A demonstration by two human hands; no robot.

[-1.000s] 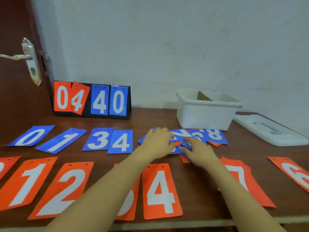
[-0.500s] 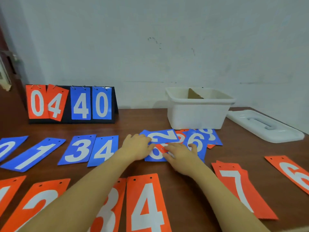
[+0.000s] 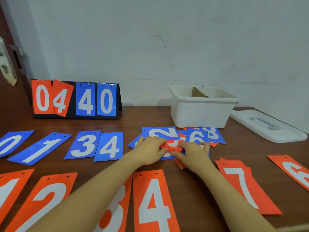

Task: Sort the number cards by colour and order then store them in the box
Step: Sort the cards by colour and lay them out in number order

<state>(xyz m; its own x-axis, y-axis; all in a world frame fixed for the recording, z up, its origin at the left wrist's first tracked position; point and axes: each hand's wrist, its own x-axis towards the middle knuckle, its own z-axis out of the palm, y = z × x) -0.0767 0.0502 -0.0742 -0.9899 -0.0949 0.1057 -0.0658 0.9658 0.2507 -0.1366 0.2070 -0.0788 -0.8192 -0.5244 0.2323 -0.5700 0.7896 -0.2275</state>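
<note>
A mixed pile of blue and orange number cards lies in front of the white box. My left hand and my right hand rest on the pile, and both pinch an orange card between them. Blue cards 0, 1, 3 and 4 lie in a row at the left. Along the front edge runs an orange row with 1, 2, 3 and 4. An orange 7 and an orange 6 lie at the right.
A flip scoreboard reading 04 40 stands at the back left. The box's white lid lies to the right of the box. A piece of cardboard sticks up inside the box. A door with a handle is at the far left.
My view has shifted slightly right and closer. Both hands have drawn together on the pile and have taken hold of an orange card that earlier lay under blue cards.
</note>
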